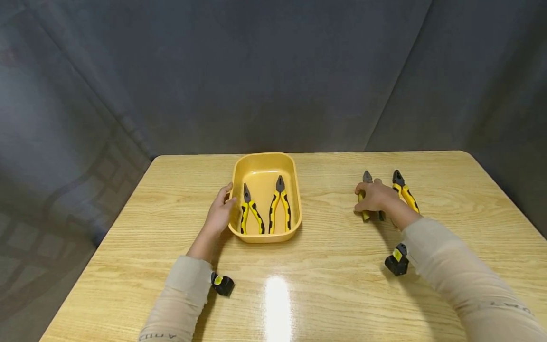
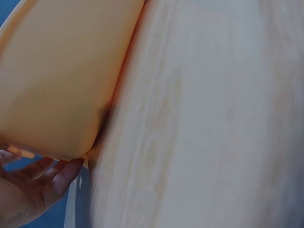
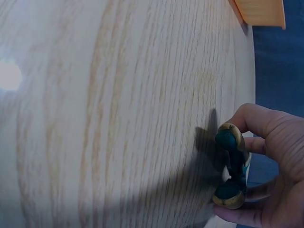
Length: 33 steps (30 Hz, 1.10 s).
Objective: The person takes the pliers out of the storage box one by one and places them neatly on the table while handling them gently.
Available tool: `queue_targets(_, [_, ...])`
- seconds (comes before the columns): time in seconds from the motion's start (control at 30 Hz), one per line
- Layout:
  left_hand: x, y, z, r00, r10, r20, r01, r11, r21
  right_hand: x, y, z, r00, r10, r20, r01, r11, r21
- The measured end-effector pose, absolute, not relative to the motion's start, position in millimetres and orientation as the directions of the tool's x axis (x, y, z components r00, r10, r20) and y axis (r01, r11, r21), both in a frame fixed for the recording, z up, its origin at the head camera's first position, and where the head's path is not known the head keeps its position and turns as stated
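A yellow plastic tray [image 1: 265,239] holds needle-nose pliers [image 1: 245,216] and another pair of pliers [image 1: 287,209], both with yellow and black handles. My left hand [image 1: 219,213] rests against the tray's left wall, and its fingertips touch the wall in the left wrist view. Over on the right, my right hand [image 1: 376,197] grips a third pair of pliers [image 1: 367,176] from above. The right wrist view shows thumb and fingers on both sides of its yellow and green handles [image 3: 227,137]. The hand covers the middle of these pliers.
Another pair of pliers [image 1: 398,178] with yellow and black handles lies just right of my right hand, partly behind the forearm. The wooden table [image 1: 325,280] ends at a dark grey fabric wall [image 1: 273,80]. A small black camera hangs at each wrist.
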<state>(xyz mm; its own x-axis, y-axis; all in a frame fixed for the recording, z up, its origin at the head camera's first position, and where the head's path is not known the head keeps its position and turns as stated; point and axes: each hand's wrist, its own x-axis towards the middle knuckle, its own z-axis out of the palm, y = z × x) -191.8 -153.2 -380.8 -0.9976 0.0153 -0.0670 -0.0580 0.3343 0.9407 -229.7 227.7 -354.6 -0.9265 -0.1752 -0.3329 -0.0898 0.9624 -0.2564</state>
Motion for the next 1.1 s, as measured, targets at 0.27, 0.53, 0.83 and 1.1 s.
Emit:
queue_targets(0.27, [-191.6, -153.7, -379.4, -0.998, 0.024, -0.055, -0.044, 0.343, 0.938, -229.6, 226.3, -355.3, -0.929, -0.174, -0.325, -0.098, 0.966, -0.238])
queue_targets(0.53, [-190.9, -153.0, -379.6, -0.998, 0.029, -0.055, -0.041, 0.343, 0.938, -228.6, 228.5, -359.3, -0.938, -0.181, -0.297, -0.104, 0.961, -0.256])
queue_targets(0.83, [-190.6, -152.8, -379.7, -0.999, 0.032, -0.044, -0.030, 0.350, 0.936, -227.8, 229.5, -363.4, -0.944, -0.166, -0.285, -0.083, 0.956, -0.280])
queue_targets(1.1, [-190.4, -154.2, -380.2, -0.998, 0.034, -0.044, -0.030, 0.344, 0.938, -226.4, 229.1, -365.3, -0.949, -0.166, -0.267, -0.073, 0.942, -0.327])
